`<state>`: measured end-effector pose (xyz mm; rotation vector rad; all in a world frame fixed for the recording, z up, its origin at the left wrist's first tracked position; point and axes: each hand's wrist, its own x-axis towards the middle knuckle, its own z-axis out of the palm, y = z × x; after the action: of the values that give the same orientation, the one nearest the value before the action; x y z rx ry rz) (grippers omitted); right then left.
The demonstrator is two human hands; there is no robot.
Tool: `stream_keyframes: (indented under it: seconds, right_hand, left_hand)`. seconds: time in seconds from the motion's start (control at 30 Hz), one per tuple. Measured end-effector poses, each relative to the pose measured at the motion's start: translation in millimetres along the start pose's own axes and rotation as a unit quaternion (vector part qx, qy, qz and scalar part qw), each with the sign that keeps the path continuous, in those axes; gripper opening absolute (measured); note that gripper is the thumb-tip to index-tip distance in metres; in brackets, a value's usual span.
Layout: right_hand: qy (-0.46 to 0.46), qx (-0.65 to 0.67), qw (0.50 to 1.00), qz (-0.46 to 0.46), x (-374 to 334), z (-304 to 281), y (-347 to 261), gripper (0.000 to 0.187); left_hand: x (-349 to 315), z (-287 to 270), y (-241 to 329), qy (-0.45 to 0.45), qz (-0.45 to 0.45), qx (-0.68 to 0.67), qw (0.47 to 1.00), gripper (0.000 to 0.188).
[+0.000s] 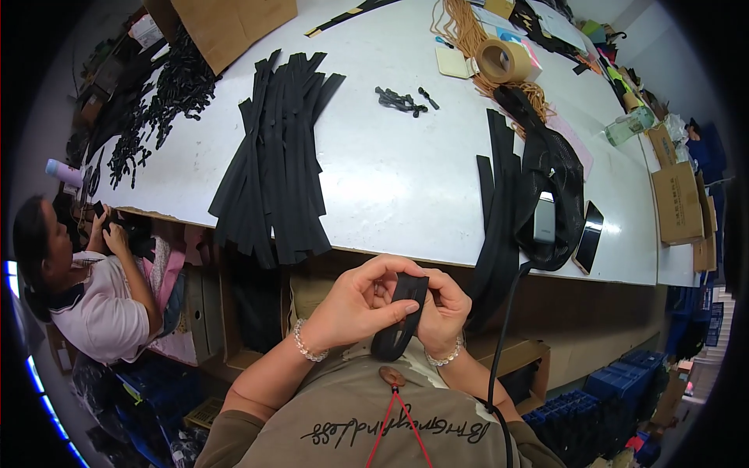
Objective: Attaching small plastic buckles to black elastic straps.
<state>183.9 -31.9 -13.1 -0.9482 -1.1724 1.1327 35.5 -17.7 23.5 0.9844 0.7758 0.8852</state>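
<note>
A black strip [398,337], flat and fabric-like, hangs in a bent loop in front of my chest; it looks like zipper tape. My left hand [365,303] pinches its upper part between thumb and fingers. Closed against the strip's right side, my right hand [443,312] grips it near the top. What lies between the fingertips is hidden. Beyond my hands, a fanned bundle of similar black strips [277,156] lies on the white table [382,199] and overhangs its front edge. More black strips [498,203] drape off the edge to the right.
Small black cord pulls [402,101] lie mid-table, with a larger heap [175,86] far left. At right are a black mesh bag [558,156], a phone [589,238], a tape roll [503,61] and a glass bottle [628,126]. A co-worker [101,288] sits at left.
</note>
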Motion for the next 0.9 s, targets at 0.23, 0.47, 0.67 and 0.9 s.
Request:
stream_keyframes:
  seconds: [0.23, 0.47, 0.67, 0.9]
  right_hand:
    - [0.018, -0.001, 1.000, 0.022, -3, 3, 0, 0.009]
    - [0.036, 0.039, 0.995, 0.090, -11, 2, 11, 0.008]
    - [-0.039, -0.122, 0.982, -0.138, 9, -3, 1, 0.007]
    - [-0.009, -0.078, 0.996, -0.048, -1, 1, -4, 0.007]
  left_hand:
    - [0, -2, -7, 0.004, 0.014, 0.017, 1.000, 0.036]
    - [-3, -2, -12, 0.019, 0.004, 0.009, 1.000, 0.037]
    - [-9, 9, -9, 0.082, 0.036, -0.109, 0.990, 0.035]
    - [-5, 6, -3, 0.067, 0.006, -0.092, 0.994, 0.028]
